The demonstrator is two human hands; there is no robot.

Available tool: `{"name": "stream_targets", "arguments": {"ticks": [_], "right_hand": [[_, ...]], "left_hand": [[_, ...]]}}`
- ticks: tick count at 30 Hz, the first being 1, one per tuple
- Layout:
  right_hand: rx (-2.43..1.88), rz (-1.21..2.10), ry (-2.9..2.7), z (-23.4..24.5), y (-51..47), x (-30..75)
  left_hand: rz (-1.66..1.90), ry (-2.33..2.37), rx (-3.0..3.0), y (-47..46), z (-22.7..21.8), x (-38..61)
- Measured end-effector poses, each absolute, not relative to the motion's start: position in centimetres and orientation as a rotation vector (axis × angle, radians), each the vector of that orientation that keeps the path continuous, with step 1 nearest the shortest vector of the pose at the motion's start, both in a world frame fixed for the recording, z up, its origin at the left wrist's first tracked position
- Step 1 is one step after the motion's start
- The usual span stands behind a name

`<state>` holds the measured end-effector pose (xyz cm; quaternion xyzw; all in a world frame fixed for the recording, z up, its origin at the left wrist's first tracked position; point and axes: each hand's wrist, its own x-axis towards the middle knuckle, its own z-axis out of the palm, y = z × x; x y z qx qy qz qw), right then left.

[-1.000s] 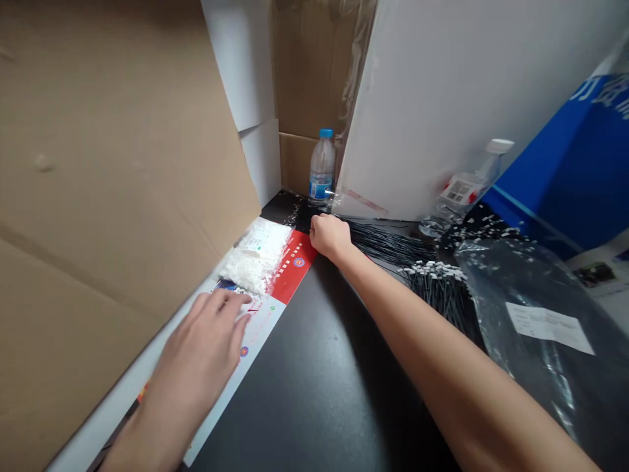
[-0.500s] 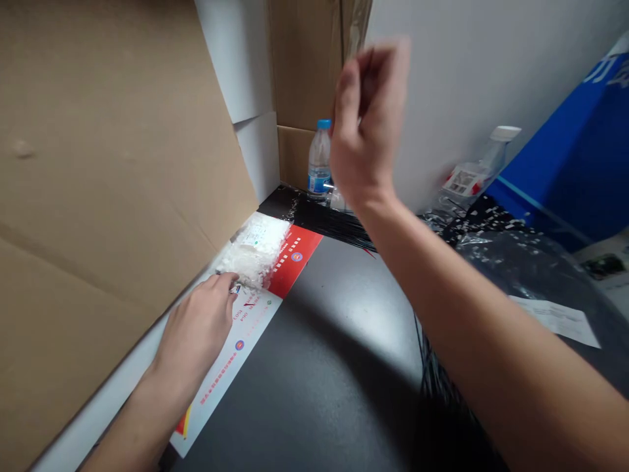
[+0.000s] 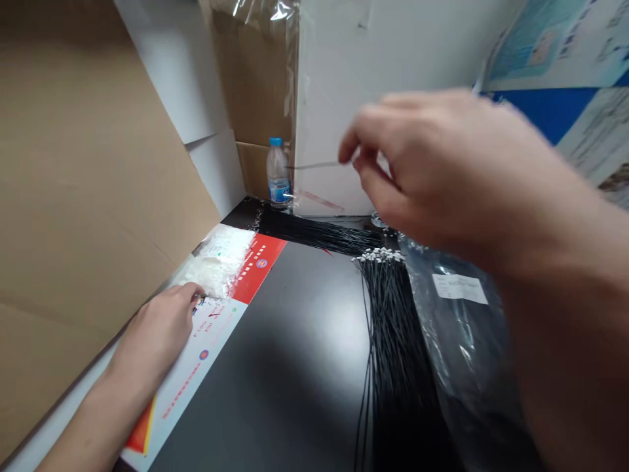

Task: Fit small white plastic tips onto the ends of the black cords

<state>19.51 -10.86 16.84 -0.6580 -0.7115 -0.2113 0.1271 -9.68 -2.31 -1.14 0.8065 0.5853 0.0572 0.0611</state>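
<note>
My right hand (image 3: 442, 177) is raised close to the camera, blurred, its thumb and forefinger pinched on a thin strand (image 3: 314, 165) that sticks out to the left. My left hand (image 3: 157, 334) rests on a printed red and white sheet (image 3: 216, 328) at the left, fingertips pinched at the edge of a clear bag of small white parts (image 3: 221, 259). A bundle of thin black cords with white ends (image 3: 388, 308) lies on the black table (image 3: 295, 367) below my right hand. A second bundle of black cords (image 3: 319, 233) lies across the back.
A large brown cardboard sheet (image 3: 83, 196) leans along the left. A water bottle (image 3: 278, 174) stands at the back beside a white board (image 3: 373, 72). A clear plastic bag with a white label (image 3: 459, 288) lies at the right. Blue printed panels (image 3: 555, 105) stand at far right.
My right hand left the cord bundle at the back, rose and came toward the camera, now pinching a thin strand. My left hand slid to the bag of white parts and pinched there.
</note>
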Motion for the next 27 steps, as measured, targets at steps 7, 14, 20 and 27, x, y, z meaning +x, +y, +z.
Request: {"name": "stream_targets", "arguments": {"ticks": [7, 14, 20, 27], "right_hand": [[-2.343, -0.043, -2.138, 10.2, -13.2, 25.3], [-2.143, 0.554, -2.221, 7.7, -13.4, 24.0], [-2.012, 0.645, -2.330, 6.3, -12.9, 22.7], [-2.062, 0.575, -2.332, 5.4, -12.7, 22.2]], "left_hand": [[0.243, 1.816, 2.515, -2.1, -0.8, -9.9], [0.611, 1.111, 1.934, -5.5, 2.0, -2.1], [0.506, 0.774, 1.172, -5.9, -0.6, 2.7], [0.595, 0.683, 0.934, -6.0, -0.8, 4.4]]}}
